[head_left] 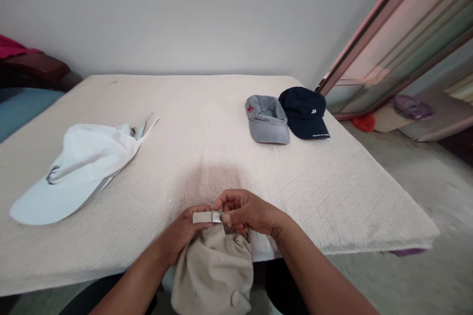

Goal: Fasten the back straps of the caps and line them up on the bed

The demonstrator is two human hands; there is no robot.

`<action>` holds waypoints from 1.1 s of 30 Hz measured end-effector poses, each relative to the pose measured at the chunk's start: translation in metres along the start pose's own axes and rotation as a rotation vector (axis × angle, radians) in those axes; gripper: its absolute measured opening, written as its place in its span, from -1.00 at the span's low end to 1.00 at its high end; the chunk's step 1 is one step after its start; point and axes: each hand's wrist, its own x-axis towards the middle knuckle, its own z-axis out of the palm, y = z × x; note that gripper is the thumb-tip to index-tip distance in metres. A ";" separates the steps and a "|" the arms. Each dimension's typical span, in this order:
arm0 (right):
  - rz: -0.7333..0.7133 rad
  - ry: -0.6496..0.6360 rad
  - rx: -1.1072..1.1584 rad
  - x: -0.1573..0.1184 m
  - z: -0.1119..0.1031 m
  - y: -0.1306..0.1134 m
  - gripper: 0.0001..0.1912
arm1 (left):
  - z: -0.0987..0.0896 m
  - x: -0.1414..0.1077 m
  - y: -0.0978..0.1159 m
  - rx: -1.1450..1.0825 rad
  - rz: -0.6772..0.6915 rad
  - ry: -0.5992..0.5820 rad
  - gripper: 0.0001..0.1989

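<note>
My left hand point(181, 236) pinches the flat fabric strap point(202, 217) of a beige cap point(213, 275). The soft, panelled cap hangs just below my fingers, over the near edge of the white woven mattress point(221, 167). My right fingers point(236, 202), curled and pressed together, pinch the strap's metal slider point(217, 217). Well ahead of my fingers, a grey cap point(268, 125) and a navy cap point(303, 113) lie touching. Far left sits a white cap point(74, 172).
</note>
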 end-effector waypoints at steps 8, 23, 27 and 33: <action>0.039 0.042 -0.049 -0.005 -0.006 -0.002 -0.74 | 0.005 -0.003 0.004 -0.093 0.006 -0.103 -0.84; 0.027 0.040 0.009 -0.001 0.002 0.005 -0.78 | -0.001 0.003 -0.004 0.022 0.003 0.016 -0.86; 0.004 0.062 0.007 -0.002 0.004 0.003 -0.77 | -0.002 0.004 -0.005 0.009 0.010 -0.007 -0.86; 0.078 0.113 -0.051 0.001 0.006 0.003 -0.70 | 0.001 0.001 -0.004 0.067 0.005 -0.030 -0.86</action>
